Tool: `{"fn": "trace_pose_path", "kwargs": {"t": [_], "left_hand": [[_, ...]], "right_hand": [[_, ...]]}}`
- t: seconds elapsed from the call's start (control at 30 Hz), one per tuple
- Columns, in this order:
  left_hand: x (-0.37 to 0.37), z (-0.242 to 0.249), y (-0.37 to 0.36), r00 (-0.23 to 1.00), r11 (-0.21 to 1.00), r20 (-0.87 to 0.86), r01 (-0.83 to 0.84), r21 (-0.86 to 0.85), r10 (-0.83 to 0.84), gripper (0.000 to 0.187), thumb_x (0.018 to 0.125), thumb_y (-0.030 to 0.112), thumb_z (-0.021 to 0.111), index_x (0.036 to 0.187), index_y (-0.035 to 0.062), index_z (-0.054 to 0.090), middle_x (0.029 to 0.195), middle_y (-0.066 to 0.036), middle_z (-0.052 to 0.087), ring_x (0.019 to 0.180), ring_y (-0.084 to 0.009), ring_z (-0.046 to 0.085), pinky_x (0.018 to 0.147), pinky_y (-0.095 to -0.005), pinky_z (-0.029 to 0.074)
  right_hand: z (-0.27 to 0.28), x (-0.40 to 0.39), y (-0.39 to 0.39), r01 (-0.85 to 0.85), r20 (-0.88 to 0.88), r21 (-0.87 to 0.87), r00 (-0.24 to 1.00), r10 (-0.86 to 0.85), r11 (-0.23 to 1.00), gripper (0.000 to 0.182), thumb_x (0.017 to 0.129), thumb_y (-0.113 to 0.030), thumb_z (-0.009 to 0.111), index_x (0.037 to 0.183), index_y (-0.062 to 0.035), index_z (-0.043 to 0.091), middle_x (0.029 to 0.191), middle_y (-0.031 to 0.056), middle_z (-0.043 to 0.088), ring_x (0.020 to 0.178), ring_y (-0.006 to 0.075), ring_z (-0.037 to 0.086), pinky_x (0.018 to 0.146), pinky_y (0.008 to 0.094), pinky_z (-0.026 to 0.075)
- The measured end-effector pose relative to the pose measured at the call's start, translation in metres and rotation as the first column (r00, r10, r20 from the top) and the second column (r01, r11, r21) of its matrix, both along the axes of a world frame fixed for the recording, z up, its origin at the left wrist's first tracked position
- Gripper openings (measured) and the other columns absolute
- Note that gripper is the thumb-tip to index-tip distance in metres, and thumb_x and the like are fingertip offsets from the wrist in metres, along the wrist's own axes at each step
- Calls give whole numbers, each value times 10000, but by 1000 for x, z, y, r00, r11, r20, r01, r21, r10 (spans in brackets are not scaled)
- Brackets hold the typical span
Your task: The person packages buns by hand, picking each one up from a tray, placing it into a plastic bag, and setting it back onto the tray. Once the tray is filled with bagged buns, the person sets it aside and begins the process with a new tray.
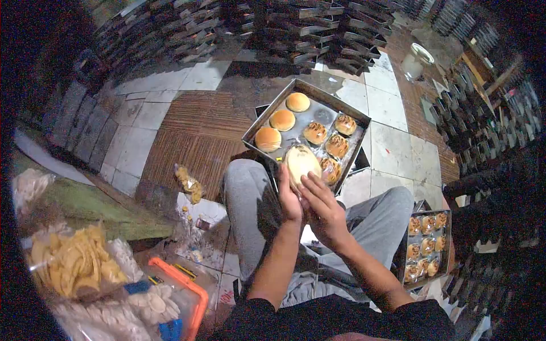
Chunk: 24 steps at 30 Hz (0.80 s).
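Observation:
A pale bun (302,162) is between my two hands above the near edge of a metal baking tray (341,101). My left hand (290,199) grips its left side from below. My right hand (325,207) presses its fingers against the lower right side. Shiny clear plastic seems to surround this bun, though its edges are hard to make out. Three plain golden buns (282,120) lie along the tray's left side. On the right are several buns with dark-striped tops (337,146), which look wrapped in clear plastic.
A second tray (448,244) of striped buns stands by my right knee. At lower left are a bag of yellowish pieces (79,258), an orange handle (185,284) and gloves (156,304). A small bag (189,183) lies on the floor. Stacked trays (301,34) line the back.

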State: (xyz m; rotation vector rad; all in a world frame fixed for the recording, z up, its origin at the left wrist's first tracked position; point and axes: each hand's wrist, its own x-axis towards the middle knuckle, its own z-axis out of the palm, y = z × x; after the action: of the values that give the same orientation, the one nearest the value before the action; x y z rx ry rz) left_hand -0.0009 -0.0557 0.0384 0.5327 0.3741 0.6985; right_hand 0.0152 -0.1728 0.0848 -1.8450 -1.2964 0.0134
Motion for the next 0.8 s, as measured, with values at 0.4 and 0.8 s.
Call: {"fn": "trace_pose_path", "kwargs": {"t": [0.4, 0.8], "left_hand": [[0, -44, 18, 946, 945, 186, 294, -142, -266, 667, 1051, 500, 439, 1494, 7, 368, 1425, -220, 548, 1270, -419, 575, 1022, -573, 522], [-81, 51, -1, 987, 991, -100, 133, 30, -130, 657, 1072, 558, 323, 1459, 37, 426, 1352, -180, 610, 1134, -348, 671, 917, -498, 584]], "right_hand": [[2, -1, 18, 102, -338, -113, 931, -135, 988, 152, 909, -58, 696, 1052, -9, 680, 986, 128, 676, 891, 236, 643, 769, 359, 523], [36, 17, -12, -53, -286, 167, 953, 100, 985, 232, 841, -48, 762, 1062, 6, 711, 1075, 138, 692, 1022, 262, 676, 932, 358, 513]]}}
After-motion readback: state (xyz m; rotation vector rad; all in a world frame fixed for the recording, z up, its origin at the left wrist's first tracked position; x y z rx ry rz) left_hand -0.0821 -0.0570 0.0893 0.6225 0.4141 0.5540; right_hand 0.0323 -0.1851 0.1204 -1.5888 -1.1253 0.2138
